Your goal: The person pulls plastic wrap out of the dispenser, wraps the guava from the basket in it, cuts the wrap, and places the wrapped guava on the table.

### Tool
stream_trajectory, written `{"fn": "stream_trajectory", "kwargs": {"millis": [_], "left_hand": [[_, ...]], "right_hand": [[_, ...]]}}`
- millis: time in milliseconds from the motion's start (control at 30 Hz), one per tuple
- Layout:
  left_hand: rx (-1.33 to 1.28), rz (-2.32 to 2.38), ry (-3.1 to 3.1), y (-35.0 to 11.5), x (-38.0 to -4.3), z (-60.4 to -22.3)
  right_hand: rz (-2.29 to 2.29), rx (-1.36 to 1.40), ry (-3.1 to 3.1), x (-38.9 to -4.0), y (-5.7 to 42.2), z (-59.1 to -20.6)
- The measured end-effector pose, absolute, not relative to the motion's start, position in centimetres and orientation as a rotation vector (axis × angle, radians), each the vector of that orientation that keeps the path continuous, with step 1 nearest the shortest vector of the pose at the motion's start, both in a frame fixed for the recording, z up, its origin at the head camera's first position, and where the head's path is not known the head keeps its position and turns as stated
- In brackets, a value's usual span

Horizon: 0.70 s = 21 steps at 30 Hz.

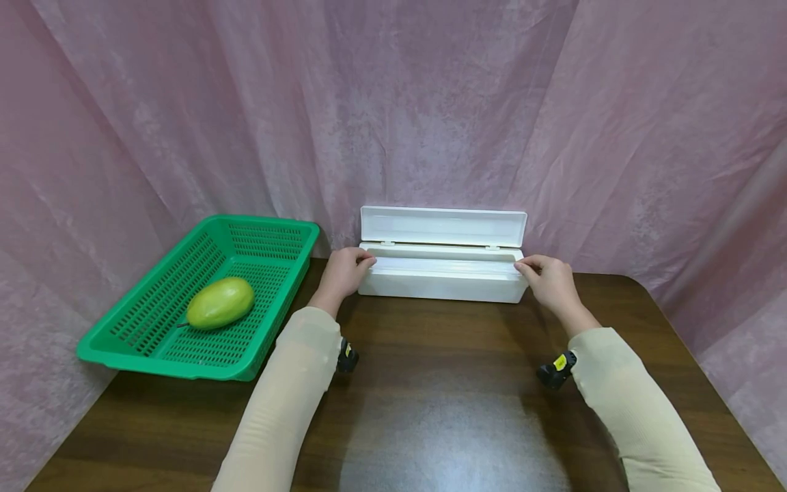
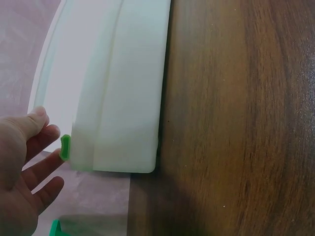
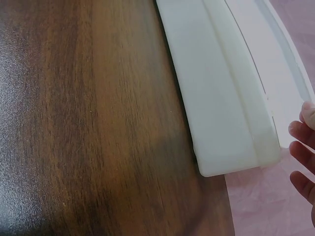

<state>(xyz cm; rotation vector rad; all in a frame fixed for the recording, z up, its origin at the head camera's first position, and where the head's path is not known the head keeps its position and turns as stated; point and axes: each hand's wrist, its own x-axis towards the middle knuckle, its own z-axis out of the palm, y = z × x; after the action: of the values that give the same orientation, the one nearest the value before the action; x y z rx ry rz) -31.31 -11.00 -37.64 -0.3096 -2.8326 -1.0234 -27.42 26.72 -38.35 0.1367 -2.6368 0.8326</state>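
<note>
Near the middle of the head view sits a white box (image 1: 439, 285), its lid (image 1: 443, 227) raised. At its left end the left hand (image 1: 343, 275) brings thumb and forefinger together; at its right end the right hand (image 1: 551, 283) does likewise. Whether either pinches anything, I cannot tell. Left of frame, a green basket (image 1: 161, 368) holds a fruit (image 1: 220, 303).

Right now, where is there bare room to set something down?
Bare: the tabletop between the sleeves, in front of the white box, and right of the right sleeve. Crowded: rear left, at the green basket; box's ends, by the fingers.
</note>
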Motion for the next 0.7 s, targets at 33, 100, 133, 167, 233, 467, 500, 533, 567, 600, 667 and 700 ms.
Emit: {"fn": "stream_trajectory", "kwargs": {"millis": [33,100,133,167,233,467,500,533,567,600,667,700], "left_hand": [[-0.311,-1.018,-2.831,-10.99,-31.28,-37.64],[-0.311,-1.009,-2.828,-10.95,-31.25,-37.61],[-0.311,-1.006,-2.828,-10.94,-31.23,-37.61],[-0.31,-1.003,-2.828,-10.92,-31.2,-37.59],[-0.308,-0.999,-2.824,-10.89,-31.14,-37.54],[-0.324,-0.974,-2.782,-10.89,-30.96,-37.19],[-0.329,-0.97,-2.779,-10.9,-30.92,-37.14],[-0.332,-0.967,-2.779,-10.91,-30.87,-37.08],[-0.334,-0.964,-2.781,-10.91,-30.83,-37.02],[-0.336,-0.959,-2.783,-10.91,-30.8,-37.01],[-0.334,-0.952,-2.787,-10.91,-30.72,-36.94],[-0.331,-0.95,-2.788,-10.91,-30.69,-36.93]], "right_hand": [[0.833,0.134,-2.639,-27.38,26.72,-38.33],[0.84,0.132,-2.637,-27.24,26.68,-38.26],[0.84,0.133,-2.635,-27.2,26.68,-38.24],[0.841,0.134,-2.634,-27.15,26.69,-38.22],[0.848,0.136,-2.633,-27.04,26.7,-38.15],[0.862,0.139,-2.637,-26.91,26.75,-37.93],[0.862,0.14,-2.635,-26.94,26.77,-37.93],[0.861,0.142,-2.632,-26.95,26.78,-37.92],[0.861,0.142,-2.631,-26.97,26.8,-37.91],[0.857,0.14,-2.631,-26.96,26.8,-37.89],[0.851,0.14,-2.628,-26.96,26.79,-37.84],[0.85,0.14,-2.626,-26.98,26.82,-37.85]]}}
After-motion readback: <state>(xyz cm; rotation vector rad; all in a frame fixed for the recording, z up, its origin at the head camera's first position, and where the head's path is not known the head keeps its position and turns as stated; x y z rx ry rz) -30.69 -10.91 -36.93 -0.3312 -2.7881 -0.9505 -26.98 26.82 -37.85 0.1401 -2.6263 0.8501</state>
